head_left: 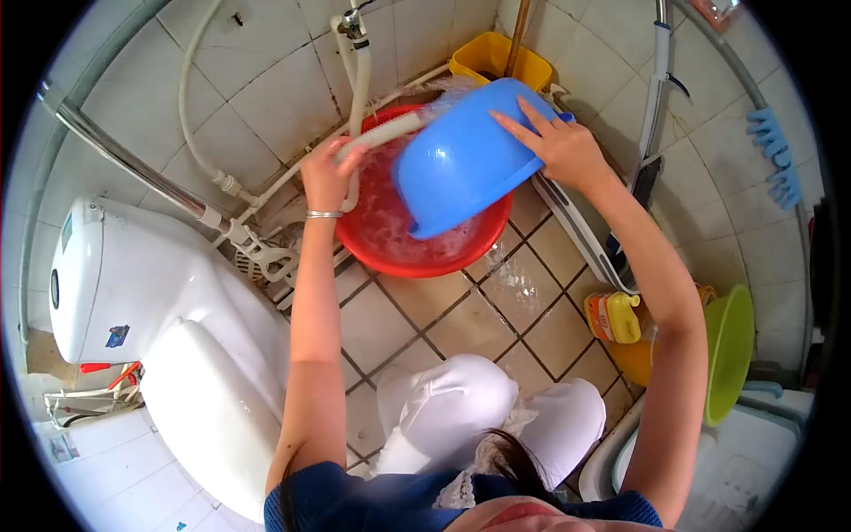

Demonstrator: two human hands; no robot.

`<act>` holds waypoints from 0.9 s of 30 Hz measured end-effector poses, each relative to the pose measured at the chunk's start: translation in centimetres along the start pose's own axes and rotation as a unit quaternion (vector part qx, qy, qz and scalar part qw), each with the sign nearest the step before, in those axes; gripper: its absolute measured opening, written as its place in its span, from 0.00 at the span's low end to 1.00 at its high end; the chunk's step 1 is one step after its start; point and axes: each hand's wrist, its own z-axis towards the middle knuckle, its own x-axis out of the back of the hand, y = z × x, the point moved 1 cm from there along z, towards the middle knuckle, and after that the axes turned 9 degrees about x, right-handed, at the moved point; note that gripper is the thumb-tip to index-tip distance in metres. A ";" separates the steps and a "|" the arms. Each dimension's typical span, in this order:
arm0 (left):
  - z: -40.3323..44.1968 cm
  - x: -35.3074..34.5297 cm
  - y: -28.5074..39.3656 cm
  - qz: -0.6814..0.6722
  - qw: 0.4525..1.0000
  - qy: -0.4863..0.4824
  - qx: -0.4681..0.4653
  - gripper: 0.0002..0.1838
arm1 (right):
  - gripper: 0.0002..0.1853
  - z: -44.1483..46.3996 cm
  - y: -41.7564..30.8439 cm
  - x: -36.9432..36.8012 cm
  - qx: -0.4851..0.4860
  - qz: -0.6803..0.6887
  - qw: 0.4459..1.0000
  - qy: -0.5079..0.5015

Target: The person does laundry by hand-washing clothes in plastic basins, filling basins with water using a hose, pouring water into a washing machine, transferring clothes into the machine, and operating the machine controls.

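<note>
My left hand [330, 170] is closed around a whitish hose [390, 130], and water sprays from its end toward the blue basin. My right hand [560, 146] grips the rim of the blue basin [461, 160], fingers over its outside. That basin is tilted on its side above a red basin [425, 262], its opening turned away from me. Foamy water [381, 191] fills part of the red basin, which stands on the tiled floor. The inside of the blue basin is hidden.
A white toilet [213, 399] stands at the left. Behind the basins is a yellow bucket [532, 66] with a wooden stick. To the right are a yellow bottle [613, 317], a green basin [727, 355] and a blue hook rack [776, 158]. The floor tiles [523, 288] look wet.
</note>
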 end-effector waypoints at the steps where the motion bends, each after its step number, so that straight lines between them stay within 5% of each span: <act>1: 0.0 -0.1 0.7 0.014 0.999 -0.027 -0.019 0.14 | 0.46 0.1 0.1 0.0 0.008 -0.004 1.000 0.006; 5: -0.6 -1.0 0.8 0.037 0.997 -0.064 0.020 0.18 | 0.46 -1.1 0.6 1.1 0.000 -0.001 1.000 -0.007; 9: -2.3 -3.1 -2.7 0.121 0.991 -0.054 -0.016 0.20 | 0.48 -4.2 1.8 3.3 -0.073 -0.005 0.996 -0.043; 11: -2.6 -5.4 -7.5 0.181 0.978 -0.007 -0.107 0.20 | 0.50 -6.3 3.0 3.5 -0.101 0.011 0.995 -0.001; 12: -3.7 -5.5 -4.2 0.203 0.977 -0.054 0.035 0.18 | 0.48 -7.7 3.5 3.4 -0.122 0.020 0.992 0.012; 14: -3.3 -8.7 -11.9 0.332 0.937 -0.052 -0.096 0.19 | 0.41 -10.3 3.4 3.8 -0.207 0.004 0.978 0.004; 15: -3.2 -10.1 -13.0 0.314 0.938 -0.138 0.045 0.21 | 0.42 -11.5 3.5 3.9 -0.261 0.024 0.965 0.008; 18: -4.2 -14.5 -12.4 0.209 0.934 -0.286 -0.041 0.39 | 0.35 -16.0 3.4 5.1 -0.379 0.057 0.917 0.115; 20: -7.8 -13.9 -1.1 0.162 0.915 -0.309 -0.202 0.50 | 0.29 -18.0 3.1 6.5 -0.470 0.136 0.867 0.094; 23: -8.8 -17.0 5.2 -0.114 0.895 -0.423 -0.082 0.58 | 0.21 -21.3 2.9 8.5 -0.556 0.222 0.793 0.112; 24: -8.4 -18.1 5.7 -0.240 0.874 -0.423 0.016 0.54 | 0.19 -22.4 2.5 9.1 -0.571 0.254 0.769 0.132; 25: -7.1 -18.8 5.7 -0.227 0.877 -0.412 0.094 0.49 | 0.18 -23.7 2.5 9.6 -0.585 0.272 0.749 0.152; 27: -5.3 -20.1 6.5 -0.167 0.901 -0.390 0.095 0.40 | 0.15 -26.6 2.7 10.8 -0.610 0.302 0.707 0.193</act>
